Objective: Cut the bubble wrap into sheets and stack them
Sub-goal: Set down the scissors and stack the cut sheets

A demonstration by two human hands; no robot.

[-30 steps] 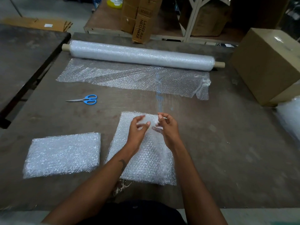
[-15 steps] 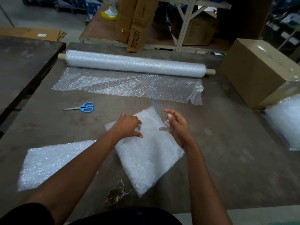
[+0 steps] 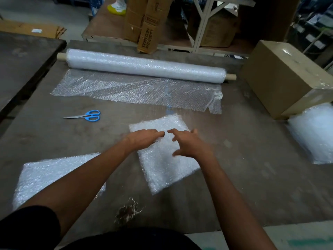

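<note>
**Bubble wrap sheet under two flat hands**

Bubble wrap sheet (image 3: 162,165) lies skewed at the middle of the table (image 3: 243,177). The left hand (image 3: 144,138) rests on its upper part with fingers straight and released; the right hand (image 3: 191,145) lies spread beside it, gripping nothing, though motion blur softens its fingertips. The left forearm hides part of the stack of sheets (image 3: 45,175) at the near left. Behind lie the roll (image 3: 146,65) with its unrolled length, and blue scissors (image 3: 88,116). At the right edge, more bubble wrap (image 3: 313,134) is cut off beside a cardboard box (image 3: 281,76).
</note>
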